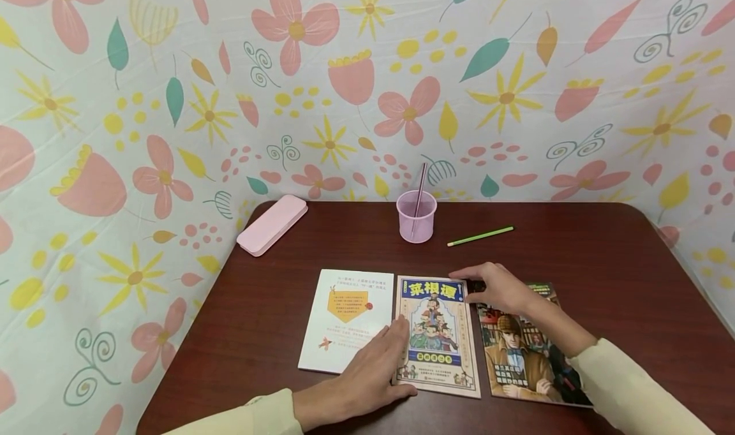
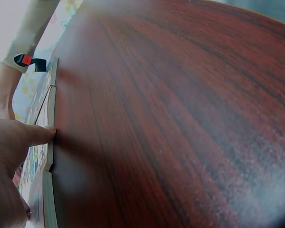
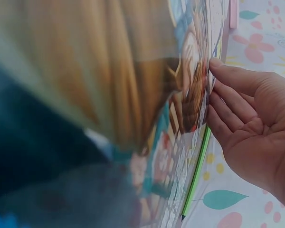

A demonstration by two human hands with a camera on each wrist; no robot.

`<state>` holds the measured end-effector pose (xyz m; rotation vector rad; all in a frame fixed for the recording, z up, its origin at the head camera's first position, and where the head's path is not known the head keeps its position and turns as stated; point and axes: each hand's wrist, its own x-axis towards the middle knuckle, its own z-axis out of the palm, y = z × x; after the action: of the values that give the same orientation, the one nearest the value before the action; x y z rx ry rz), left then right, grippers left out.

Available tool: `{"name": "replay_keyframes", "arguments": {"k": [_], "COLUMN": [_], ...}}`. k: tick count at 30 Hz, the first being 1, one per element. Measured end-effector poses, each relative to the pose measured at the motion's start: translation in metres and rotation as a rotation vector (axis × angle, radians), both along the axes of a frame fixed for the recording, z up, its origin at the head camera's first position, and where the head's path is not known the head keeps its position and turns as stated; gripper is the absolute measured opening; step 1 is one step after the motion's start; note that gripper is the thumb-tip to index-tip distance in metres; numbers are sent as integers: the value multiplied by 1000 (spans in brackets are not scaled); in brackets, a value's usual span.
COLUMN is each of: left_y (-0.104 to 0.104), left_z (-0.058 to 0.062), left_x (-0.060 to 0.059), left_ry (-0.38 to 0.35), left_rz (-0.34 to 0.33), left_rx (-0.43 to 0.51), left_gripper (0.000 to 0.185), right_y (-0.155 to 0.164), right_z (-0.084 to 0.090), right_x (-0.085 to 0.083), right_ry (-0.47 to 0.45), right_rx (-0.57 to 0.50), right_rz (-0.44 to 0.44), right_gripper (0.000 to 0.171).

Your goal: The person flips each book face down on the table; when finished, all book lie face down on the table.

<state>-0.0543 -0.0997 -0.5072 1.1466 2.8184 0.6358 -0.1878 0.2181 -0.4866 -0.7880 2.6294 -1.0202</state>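
My left hand (image 1: 367, 371) lies nearest, flat on the table (image 1: 603, 263) at six o'clock, fingers straight, fingertips resting on the left edge of the middle book (image 1: 439, 336), seemingly to steady it. At about four o'clock my right hand (image 1: 496, 288) reaches over the comic (image 1: 531, 352), fingers relaxed and touching the middle book's top right corner, grasping nothing. A white booklet (image 1: 347, 317) sits at eight o'clock, just beside the middle book. Both forearms angle inward.
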Motion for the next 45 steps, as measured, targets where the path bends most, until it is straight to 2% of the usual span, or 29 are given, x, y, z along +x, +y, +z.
{"name": "replay_keyframes", "arguments": {"k": [4,10,15,20,23,29,33,36,41,45], "left_y": [1,0,2,8,10,10,9,9,11,12], "left_z": [-2,-5,-2,5,7,7,5,4,4,3], "left_x": [-1,-1,4,10,12,12,12,13,13,12], "left_ry": [29,-3,-28,11,20,-29,-35,-6,74,79], "left_rz": [-6,-1,54,96,98,80,62,70,104,116], "left_rx": [-3,17,3,-57,-66,-33,-16,-39,-138,-179], "left_gripper": [115,113,112,112,111,106,105,106,107,106], "right_y": [0,0,1,2,1,0,-1,0,1,2], "right_z": [1,3,2,2,3,6,7,7,6,7], "right_x": [0,-1,-2,-3,-3,-2,-2,-2,-2,-2], "right_ry": [6,16,10,31,40,59,66,64,62,62], "right_rx": [-1,13,12,21,30,52,71,73,61,65], "right_rz": [11,11,13,24,30,42,37,36,43,36], "right_gripper": [50,49,49,49,48,47,46,46,46,47]}}
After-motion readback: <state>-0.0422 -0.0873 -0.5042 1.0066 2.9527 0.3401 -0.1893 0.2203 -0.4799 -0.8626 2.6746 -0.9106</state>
